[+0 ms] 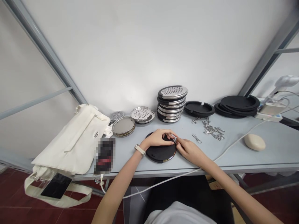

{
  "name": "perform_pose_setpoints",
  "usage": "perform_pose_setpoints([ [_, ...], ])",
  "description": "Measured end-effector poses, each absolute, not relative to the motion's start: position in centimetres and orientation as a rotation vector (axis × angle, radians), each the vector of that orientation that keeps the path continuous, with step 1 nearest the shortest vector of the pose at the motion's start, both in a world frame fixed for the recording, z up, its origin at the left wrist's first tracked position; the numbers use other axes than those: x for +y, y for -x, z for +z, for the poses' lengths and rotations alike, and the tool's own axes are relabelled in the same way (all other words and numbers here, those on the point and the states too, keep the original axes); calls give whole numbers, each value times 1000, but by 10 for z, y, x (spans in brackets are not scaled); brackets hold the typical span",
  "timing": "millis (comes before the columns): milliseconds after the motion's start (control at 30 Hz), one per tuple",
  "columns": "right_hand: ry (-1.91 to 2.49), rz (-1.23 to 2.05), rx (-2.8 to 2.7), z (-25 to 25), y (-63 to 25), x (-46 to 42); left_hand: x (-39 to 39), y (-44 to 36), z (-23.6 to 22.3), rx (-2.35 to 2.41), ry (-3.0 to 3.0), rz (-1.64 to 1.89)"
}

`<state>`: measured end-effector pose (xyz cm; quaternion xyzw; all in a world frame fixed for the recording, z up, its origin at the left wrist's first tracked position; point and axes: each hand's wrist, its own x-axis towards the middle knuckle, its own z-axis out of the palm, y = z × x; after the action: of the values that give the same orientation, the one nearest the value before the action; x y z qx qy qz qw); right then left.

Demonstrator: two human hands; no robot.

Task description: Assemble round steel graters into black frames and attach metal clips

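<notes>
A round black disc (161,154) lies flat near the table's front edge, with a shiny strip along part of its rim. Across its top reaches my left hand (158,137), fingers bent in a pinch at a small metal clip (173,141) by the disc's right side. My right hand (188,150) meets it there, its fingertips closed on the same clip. The fingers partly cover the clip. Right of my hands a loose metal clip (196,138) lies apart from a pile of similar clips (213,130).
Behind stands a stack of perforated metal-and-black discs (172,104). Left are perforated plates (141,114) and grey discs (123,125); right, black round holders (238,105). A white cable (230,147) crosses the table. A white bag (70,143), a blurred phone (104,156) and a cream mouse (254,142) flank the work.
</notes>
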<state>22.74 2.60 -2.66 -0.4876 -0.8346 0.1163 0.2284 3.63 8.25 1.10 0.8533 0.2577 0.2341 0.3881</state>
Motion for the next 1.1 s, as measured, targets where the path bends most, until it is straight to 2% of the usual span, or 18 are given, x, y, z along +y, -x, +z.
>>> perform_pose_setpoints([
  [1100, 1309, 370, -2291, -21, -229, 24, 83, -37, 11, 638, -2186, 589],
])
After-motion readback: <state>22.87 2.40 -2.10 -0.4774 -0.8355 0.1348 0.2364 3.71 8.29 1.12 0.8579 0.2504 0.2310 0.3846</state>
